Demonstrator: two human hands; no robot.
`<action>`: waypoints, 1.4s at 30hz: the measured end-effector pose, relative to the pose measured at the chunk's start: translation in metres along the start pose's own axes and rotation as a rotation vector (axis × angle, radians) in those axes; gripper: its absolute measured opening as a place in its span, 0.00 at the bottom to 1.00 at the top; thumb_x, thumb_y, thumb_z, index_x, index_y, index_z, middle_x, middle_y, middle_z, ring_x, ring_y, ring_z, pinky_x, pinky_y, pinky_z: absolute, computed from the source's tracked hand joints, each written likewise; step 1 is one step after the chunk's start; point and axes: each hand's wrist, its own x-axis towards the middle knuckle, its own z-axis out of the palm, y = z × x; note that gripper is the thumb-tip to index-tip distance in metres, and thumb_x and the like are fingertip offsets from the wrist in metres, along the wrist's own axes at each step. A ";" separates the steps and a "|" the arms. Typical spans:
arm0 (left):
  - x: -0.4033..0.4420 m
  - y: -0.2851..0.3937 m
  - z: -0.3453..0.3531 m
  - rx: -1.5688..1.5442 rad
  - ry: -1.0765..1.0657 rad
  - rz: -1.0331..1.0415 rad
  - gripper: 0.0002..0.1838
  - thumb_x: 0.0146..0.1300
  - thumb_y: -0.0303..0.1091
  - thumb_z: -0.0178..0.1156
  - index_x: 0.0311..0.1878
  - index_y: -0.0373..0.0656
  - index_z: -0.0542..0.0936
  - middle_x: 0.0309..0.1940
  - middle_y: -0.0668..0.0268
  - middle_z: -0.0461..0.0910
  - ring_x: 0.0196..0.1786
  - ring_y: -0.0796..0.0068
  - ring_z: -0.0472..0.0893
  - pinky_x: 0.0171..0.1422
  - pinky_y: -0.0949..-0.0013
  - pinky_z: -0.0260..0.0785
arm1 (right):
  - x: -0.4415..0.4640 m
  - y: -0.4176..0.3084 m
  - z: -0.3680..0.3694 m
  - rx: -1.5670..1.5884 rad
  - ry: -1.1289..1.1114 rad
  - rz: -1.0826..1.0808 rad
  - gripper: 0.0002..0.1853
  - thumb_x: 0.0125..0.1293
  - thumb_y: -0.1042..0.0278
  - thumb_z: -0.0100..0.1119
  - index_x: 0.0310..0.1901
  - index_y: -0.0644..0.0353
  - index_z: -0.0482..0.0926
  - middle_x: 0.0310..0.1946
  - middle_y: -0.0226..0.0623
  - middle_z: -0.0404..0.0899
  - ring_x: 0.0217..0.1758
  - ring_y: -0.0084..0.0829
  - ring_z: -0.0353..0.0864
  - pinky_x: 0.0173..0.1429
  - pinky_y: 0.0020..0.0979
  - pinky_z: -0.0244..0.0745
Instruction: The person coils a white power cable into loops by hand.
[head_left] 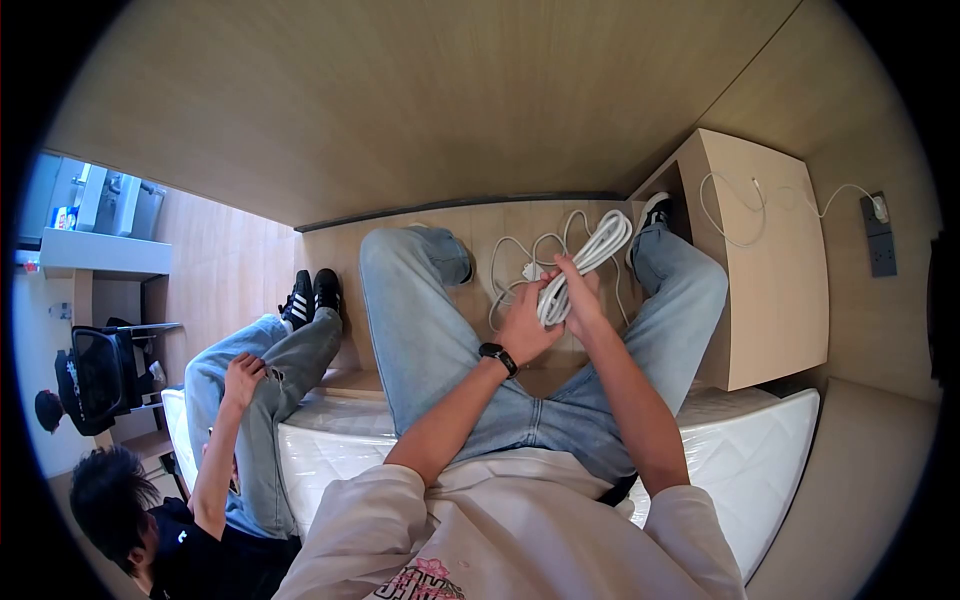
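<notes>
A coiled white cable (606,240) is held in both hands between my knees, its loops folded into a long bundle slanting up to the right. My left hand (530,325), with a dark watch at its wrist, closes round the lower end of the bundle. Higher up, my right hand (581,292) grips the same coil with its fingers wrapped about it. Loose turns of the cable trail down in front, and a white plug (532,271) shows beside my left hand. Some fingers are hidden behind the loops.
I sit on a plastic-wrapped mattress (745,470). At right stands a wooden cabinet (765,290) with a thin white charging cable (765,215) on top, leading to a wall socket (880,235). Another person (190,520) sits at left. A black chair (103,365) stands beyond.
</notes>
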 end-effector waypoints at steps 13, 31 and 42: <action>0.001 -0.001 -0.007 -0.157 -0.121 -0.071 0.34 0.49 0.23 0.60 0.64 0.45 0.67 0.49 0.55 0.75 0.49 0.60 0.78 0.51 0.67 0.72 | 0.021 -0.011 -0.025 0.254 0.091 0.269 0.12 0.63 0.61 0.57 0.31 0.62 0.71 0.26 0.40 0.76 0.30 0.34 0.79 0.35 0.36 0.81; 0.004 -0.009 -0.005 -0.494 -0.150 -0.121 0.22 0.66 0.26 0.53 0.64 0.44 0.66 0.52 0.66 0.70 0.42 0.80 0.74 0.46 0.75 0.71 | 0.011 -0.021 -0.017 0.293 -0.073 0.243 0.14 0.64 0.57 0.54 0.29 0.60 0.71 0.28 0.39 0.76 0.35 0.35 0.78 0.43 0.35 0.75; 0.002 -0.003 0.003 -0.660 -0.081 -0.142 0.28 0.58 0.18 0.55 0.62 0.45 0.61 0.44 0.64 0.69 0.45 0.76 0.73 0.46 0.73 0.73 | -0.002 -0.017 -0.005 0.190 -0.093 0.191 0.12 0.62 0.63 0.53 0.42 0.60 0.71 0.33 0.39 0.77 0.37 0.34 0.79 0.43 0.35 0.78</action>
